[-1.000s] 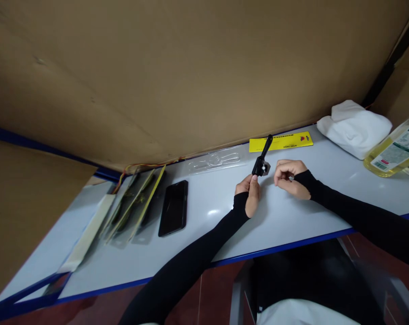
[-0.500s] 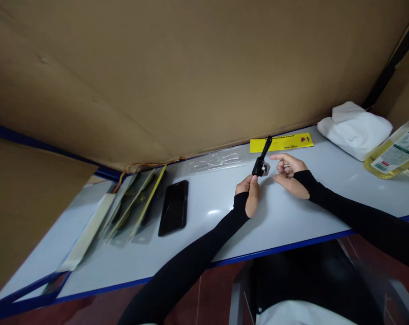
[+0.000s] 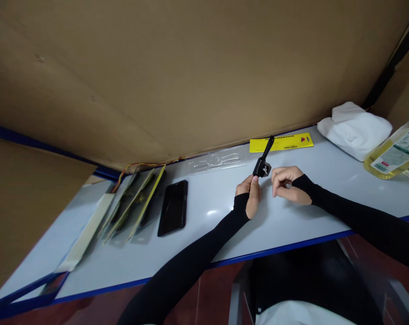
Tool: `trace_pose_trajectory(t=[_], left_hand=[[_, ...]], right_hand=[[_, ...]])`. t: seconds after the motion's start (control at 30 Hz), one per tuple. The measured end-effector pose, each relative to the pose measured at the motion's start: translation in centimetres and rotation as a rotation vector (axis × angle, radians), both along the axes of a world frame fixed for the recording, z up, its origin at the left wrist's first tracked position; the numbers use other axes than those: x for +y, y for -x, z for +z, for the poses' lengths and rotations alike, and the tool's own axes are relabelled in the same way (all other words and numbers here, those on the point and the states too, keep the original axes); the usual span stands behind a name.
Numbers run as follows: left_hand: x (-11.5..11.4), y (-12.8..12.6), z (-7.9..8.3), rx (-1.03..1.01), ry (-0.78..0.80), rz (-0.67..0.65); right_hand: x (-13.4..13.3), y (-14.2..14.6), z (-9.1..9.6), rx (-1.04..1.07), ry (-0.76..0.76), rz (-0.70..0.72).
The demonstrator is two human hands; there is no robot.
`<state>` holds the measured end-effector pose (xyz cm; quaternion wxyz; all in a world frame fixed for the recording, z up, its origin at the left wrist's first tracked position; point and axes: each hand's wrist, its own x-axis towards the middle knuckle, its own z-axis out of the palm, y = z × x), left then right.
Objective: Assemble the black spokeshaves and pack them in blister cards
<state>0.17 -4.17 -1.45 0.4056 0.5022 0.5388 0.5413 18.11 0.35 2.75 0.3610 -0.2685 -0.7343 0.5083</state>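
Note:
A black spokeshave [image 3: 262, 166] with a metal blade plate and a small silver screw at its middle is held upright at a slant. My left hand [image 3: 251, 194] grips its lower handle, fingers wrapped round it and thumb on top. The other handle points up and away, in front of the yellow card. Just right of the blade, apart from the tool, is my right hand [image 3: 287, 184]. Its fingers are curled in toward the thumb, and nothing shows between them. Behind the tool, a yellow card [image 3: 292, 142] with spokeshave lettering lies flat on the table [image 3: 218, 243].
A clear plastic blister shell [image 3: 214, 161] lies by the cardboard wall [image 3: 191, 81]. To the left are a black phone [image 3: 173, 207] and several packaged pieces [image 3: 137, 203] leaning in a row. At the right sit a white cloth [image 3: 355, 126] and a bottle of yellow liquid [image 3: 394, 151].
My right hand has curled its stretched forefinger in toward the thumb. The spokeshave has turned slightly in my left hand, so its blade plate faces differently.

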Motion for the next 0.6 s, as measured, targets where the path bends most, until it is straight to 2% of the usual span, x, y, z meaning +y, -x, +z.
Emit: trace_pose_trajectory(t=[0.13,0.27,0.37,0.5,0.6], left_hand=[[0.1,0.2,-0.2,-0.025,0.007,0.011],[0.2,0.1,-0.1,-0.054,0.019,0.007],[0.2,0.0,0.1,-0.078,0.035,0.002],[0.5,0.1,0.0,-0.113,0.048,0.004],[0.9,0.9,-0.3,-0.044,0.026,0.024]], right_hand=[[0.1,0.1,-0.1,0.025,0.062,-0.197],[0.1,0.7,-1.0,-0.080,0.083,-0.242],[0.2,1.0,-2.0,-0.188,-0.048,-0.331],[1.4,0.5,-3.1,-0.386,-0.354,-0.454],[3.0,-0.1,-4.3,-0.522,-0.505,-0.412]])
